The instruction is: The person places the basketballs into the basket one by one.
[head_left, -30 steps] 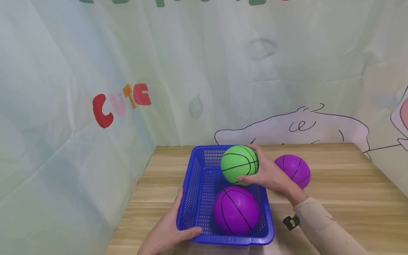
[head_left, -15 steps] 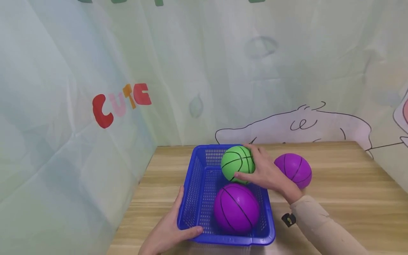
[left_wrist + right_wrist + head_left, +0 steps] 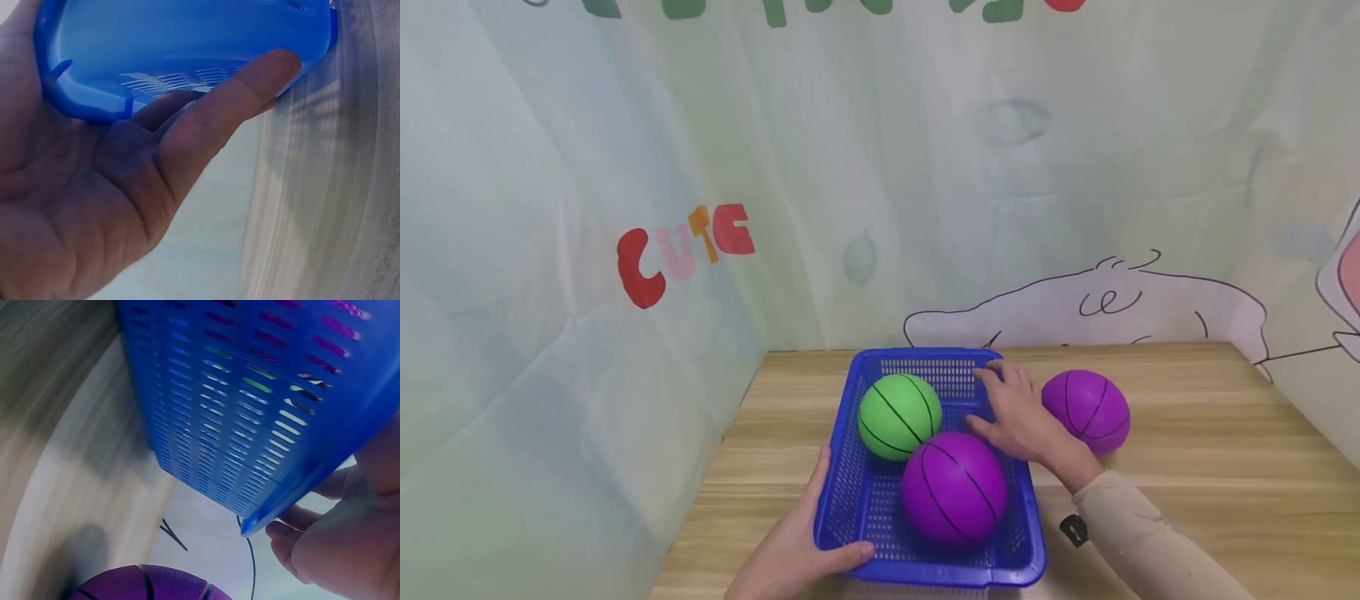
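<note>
In the head view my left hand [image 3: 797, 525] holds the blue basket [image 3: 955, 573] at its near-left corner, thumb over the front rim and fingers along the left side. The left wrist view shows the left hand [image 3: 144, 162] at the basket's blue wall [image 3: 187, 37]. Inside the basket a green ball [image 3: 900, 417] with black basketball lines lies at the far left, and a larger purple ball [image 3: 955, 490] sits nearer, at the right. My right hand [image 3: 1022, 417] hovers over the basket's right rim, fingers spread and holding nothing.
Another purple ball [image 3: 1086, 412] lies on the wooden table [image 3: 1210, 467], right of the basket. Behind the table hangs a printed cloth [image 3: 880, 167], which also runs along the left side. A small black object [image 3: 1074, 529] shows beside the right sleeve.
My right hand has let go of the green ball, which has moved left and down into the basket. The left hand stays at the basket's corner.
</note>
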The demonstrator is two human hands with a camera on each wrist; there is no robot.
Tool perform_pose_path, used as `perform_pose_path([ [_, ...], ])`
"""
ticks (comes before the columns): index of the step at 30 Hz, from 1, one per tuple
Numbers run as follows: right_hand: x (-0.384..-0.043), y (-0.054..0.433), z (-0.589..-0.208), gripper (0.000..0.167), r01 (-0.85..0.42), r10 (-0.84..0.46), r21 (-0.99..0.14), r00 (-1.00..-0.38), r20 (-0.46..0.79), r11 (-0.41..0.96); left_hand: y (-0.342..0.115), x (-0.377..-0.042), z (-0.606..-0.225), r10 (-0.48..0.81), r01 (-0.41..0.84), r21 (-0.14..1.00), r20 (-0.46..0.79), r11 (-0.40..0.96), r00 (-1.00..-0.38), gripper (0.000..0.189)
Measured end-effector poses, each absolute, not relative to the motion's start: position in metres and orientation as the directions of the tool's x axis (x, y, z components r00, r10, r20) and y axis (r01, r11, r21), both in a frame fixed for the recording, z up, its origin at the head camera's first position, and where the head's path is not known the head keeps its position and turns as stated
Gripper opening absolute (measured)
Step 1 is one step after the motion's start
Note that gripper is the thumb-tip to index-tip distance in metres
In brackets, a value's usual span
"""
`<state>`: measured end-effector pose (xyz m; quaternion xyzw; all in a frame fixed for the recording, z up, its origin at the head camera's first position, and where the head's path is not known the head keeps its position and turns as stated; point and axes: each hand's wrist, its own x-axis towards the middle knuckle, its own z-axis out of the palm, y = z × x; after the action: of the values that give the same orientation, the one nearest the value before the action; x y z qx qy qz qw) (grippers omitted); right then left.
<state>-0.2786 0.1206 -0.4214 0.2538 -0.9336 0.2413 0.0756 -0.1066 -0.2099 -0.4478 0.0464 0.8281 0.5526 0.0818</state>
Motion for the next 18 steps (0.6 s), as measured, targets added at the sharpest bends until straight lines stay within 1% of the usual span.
perform_pose_path([
  [6, -0.278, 0.124, -0.416, 0.083, -0.507, -0.415, -0.435, -0.861, 0.293, 0.744, -0.212, -0.108, -0.45, 0.181, 0.003, 0.926, -0.071, 0.378, -0.981, 0.137],
  [12, -0.273, 0.132, -0.411, 0.097, -0.494, -0.387, -0.465, -0.868, 0.31, 0.735, -0.213, -0.109, -0.449, 0.155, 0.023, 0.899, -0.05, 0.437, -0.987, 0.138],
  [18, -0.263, 0.147, -0.402, 0.1, -0.461, -0.349, -0.504, -0.886, 0.304, 0.73, -0.211, -0.109, -0.448, 0.154, 0.02, 0.897, -0.053, 0.442, -0.987, 0.139],
])
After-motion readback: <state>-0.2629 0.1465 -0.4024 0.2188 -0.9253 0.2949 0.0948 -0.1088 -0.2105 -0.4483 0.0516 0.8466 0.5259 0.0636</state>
